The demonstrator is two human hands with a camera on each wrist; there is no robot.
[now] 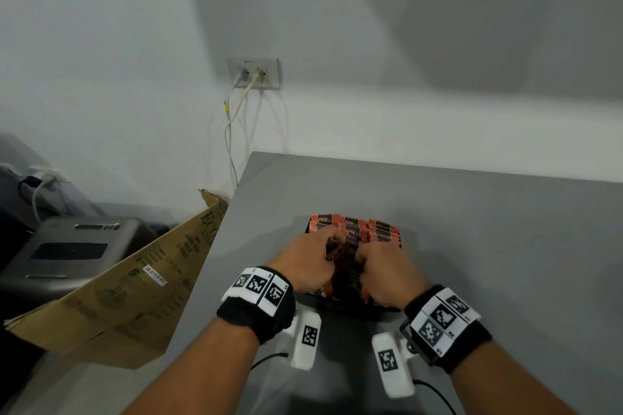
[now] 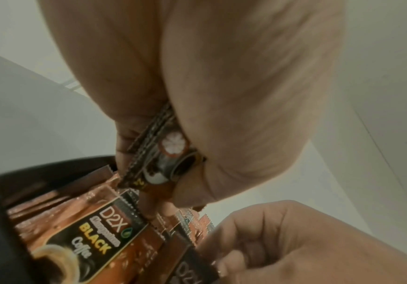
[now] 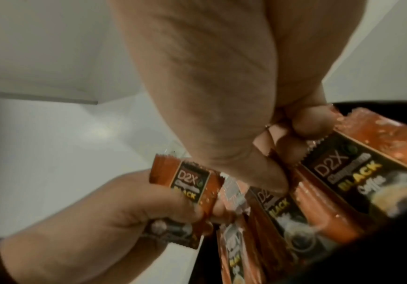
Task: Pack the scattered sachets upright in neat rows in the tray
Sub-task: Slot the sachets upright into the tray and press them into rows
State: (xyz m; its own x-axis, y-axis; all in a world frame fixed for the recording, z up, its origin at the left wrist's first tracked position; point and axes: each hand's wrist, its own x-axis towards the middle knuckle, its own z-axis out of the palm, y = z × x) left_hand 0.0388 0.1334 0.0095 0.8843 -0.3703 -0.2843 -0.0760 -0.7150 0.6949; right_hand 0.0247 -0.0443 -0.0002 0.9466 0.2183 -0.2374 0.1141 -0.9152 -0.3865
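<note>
A black tray [image 1: 350, 309] sits on the grey table [image 1: 499, 246], holding orange and black coffee sachets [image 1: 354, 226] that stand upright in rows at its far side. My left hand [image 1: 328, 246] hovers over the tray's near left part and grips a small stack of sachets [image 2: 163, 151] between thumb and curled fingers. My right hand [image 1: 362, 254] is close beside it, thumb and curled fingers [image 3: 304, 124] pinching the tops of sachets [image 3: 343, 165] standing in the tray. Both hands hide the tray's near half in the head view.
A folded cardboard box [image 1: 135, 283] leans against the table's left edge, with a grey device [image 1: 67, 253] beyond it. A wall socket [image 1: 254, 72] with white cables is behind the table's far left corner. Bare tabletop lies right of the tray.
</note>
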